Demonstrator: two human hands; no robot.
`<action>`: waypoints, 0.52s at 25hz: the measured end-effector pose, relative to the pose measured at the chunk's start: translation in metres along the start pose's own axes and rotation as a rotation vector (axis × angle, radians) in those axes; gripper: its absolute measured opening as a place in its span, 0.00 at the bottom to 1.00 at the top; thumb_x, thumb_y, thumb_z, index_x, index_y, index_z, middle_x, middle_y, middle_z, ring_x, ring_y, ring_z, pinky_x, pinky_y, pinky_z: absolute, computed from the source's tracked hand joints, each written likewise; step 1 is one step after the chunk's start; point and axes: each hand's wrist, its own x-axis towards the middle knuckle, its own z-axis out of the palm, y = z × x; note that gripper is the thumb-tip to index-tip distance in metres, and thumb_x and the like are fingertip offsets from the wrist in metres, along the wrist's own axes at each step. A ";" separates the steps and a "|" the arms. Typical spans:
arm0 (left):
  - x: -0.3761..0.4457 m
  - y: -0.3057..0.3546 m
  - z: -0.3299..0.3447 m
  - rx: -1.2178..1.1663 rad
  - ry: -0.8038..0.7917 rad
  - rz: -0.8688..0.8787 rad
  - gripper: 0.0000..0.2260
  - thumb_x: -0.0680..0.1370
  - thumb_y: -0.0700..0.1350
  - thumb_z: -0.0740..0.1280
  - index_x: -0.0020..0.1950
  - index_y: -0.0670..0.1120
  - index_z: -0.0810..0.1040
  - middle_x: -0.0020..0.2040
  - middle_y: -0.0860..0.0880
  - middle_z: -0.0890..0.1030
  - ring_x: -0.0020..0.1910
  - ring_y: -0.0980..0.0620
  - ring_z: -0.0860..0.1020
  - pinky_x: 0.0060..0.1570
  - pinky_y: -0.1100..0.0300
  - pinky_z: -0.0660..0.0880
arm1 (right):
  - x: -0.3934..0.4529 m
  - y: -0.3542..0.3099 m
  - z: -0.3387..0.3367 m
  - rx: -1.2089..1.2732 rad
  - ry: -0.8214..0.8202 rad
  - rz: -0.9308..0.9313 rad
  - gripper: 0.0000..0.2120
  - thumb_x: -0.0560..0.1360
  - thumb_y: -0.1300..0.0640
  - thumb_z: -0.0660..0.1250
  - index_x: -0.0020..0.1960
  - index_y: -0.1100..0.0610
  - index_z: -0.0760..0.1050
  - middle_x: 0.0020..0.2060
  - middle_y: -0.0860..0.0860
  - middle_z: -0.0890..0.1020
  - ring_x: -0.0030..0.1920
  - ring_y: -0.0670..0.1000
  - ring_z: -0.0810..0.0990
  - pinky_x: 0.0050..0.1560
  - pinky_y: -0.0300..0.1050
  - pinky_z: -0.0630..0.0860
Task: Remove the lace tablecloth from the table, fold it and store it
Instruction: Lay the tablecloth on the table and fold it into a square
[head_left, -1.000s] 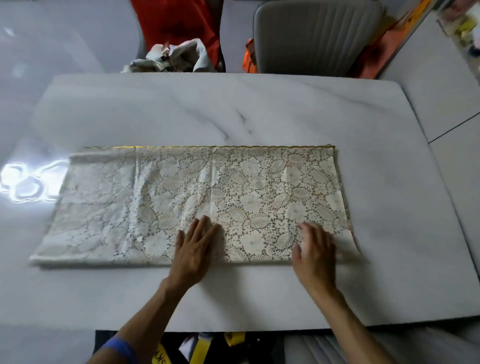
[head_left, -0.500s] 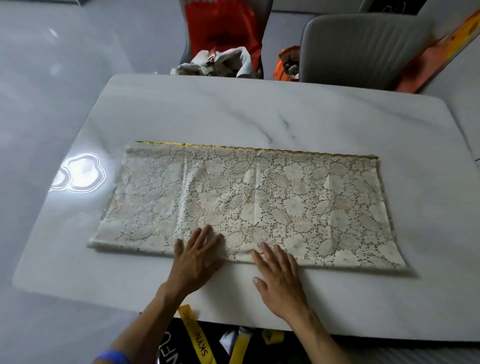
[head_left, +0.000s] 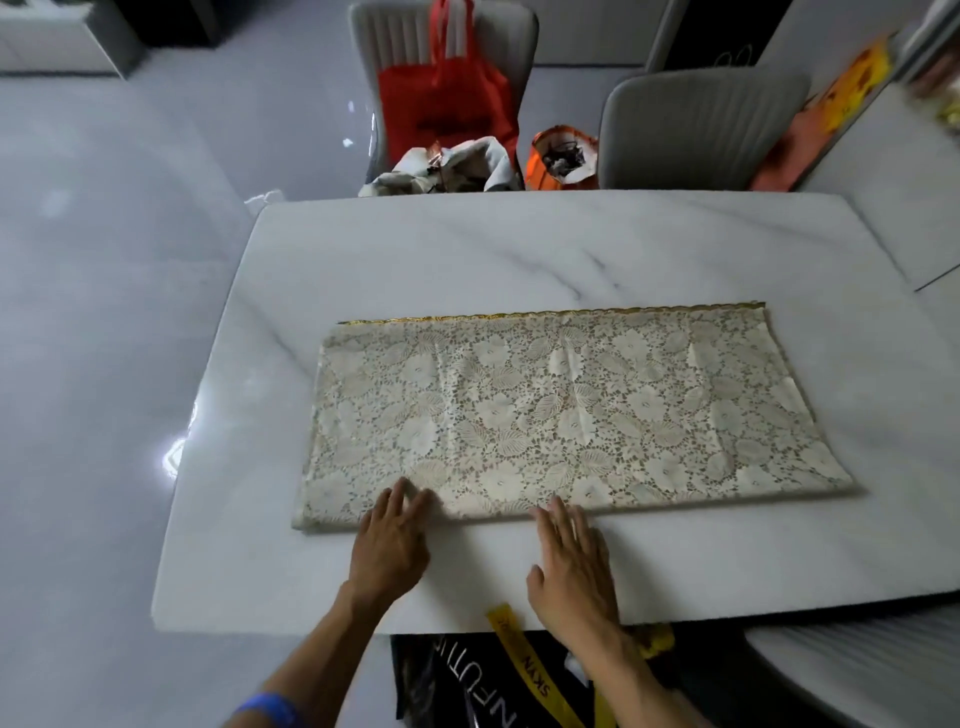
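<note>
The cream lace tablecloth (head_left: 561, 410) lies folded into a long flat strip on the white marble table (head_left: 467, 249), its gold-trimmed edge at the far side. My left hand (head_left: 389, 540) lies flat with straight fingers, fingertips on the cloth's near edge towards its left end. My right hand (head_left: 571, 561) is flat on the table just in front of the near edge, fingertips touching the cloth near its middle. Neither hand grips anything.
Two grey chairs (head_left: 701, 130) stand at the table's far side; a red bag (head_left: 447, 104) and crumpled fabric (head_left: 447, 166) sit on the left one, an orange bag (head_left: 561, 156) between them. A black bag with yellow straps (head_left: 519, 670) is below the near edge.
Both hands slid left along the cloth's near edge, the right hand moving from the right end to the middle. My view shifted, so the cloth now sits further right.
</note>
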 end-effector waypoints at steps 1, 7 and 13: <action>-0.009 -0.008 -0.005 -0.016 0.003 -0.052 0.27 0.78 0.47 0.60 0.77 0.53 0.58 0.80 0.46 0.53 0.77 0.46 0.55 0.72 0.47 0.58 | -0.011 -0.016 0.001 0.024 -0.019 -0.019 0.34 0.78 0.52 0.55 0.80 0.50 0.43 0.79 0.51 0.41 0.79 0.53 0.39 0.77 0.52 0.42; -0.055 -0.040 -0.028 -0.178 0.103 -0.068 0.29 0.79 0.50 0.62 0.79 0.51 0.56 0.80 0.47 0.56 0.77 0.45 0.60 0.71 0.47 0.64 | -0.043 -0.076 0.006 0.130 -0.060 -0.113 0.29 0.79 0.55 0.55 0.79 0.50 0.50 0.80 0.49 0.43 0.79 0.52 0.44 0.78 0.50 0.48; -0.075 -0.084 -0.069 -0.254 0.174 0.072 0.29 0.79 0.49 0.63 0.78 0.50 0.57 0.79 0.46 0.60 0.77 0.47 0.60 0.73 0.51 0.62 | -0.063 -0.145 0.005 0.252 -0.015 -0.053 0.30 0.79 0.54 0.57 0.78 0.48 0.51 0.80 0.47 0.44 0.79 0.51 0.47 0.76 0.50 0.56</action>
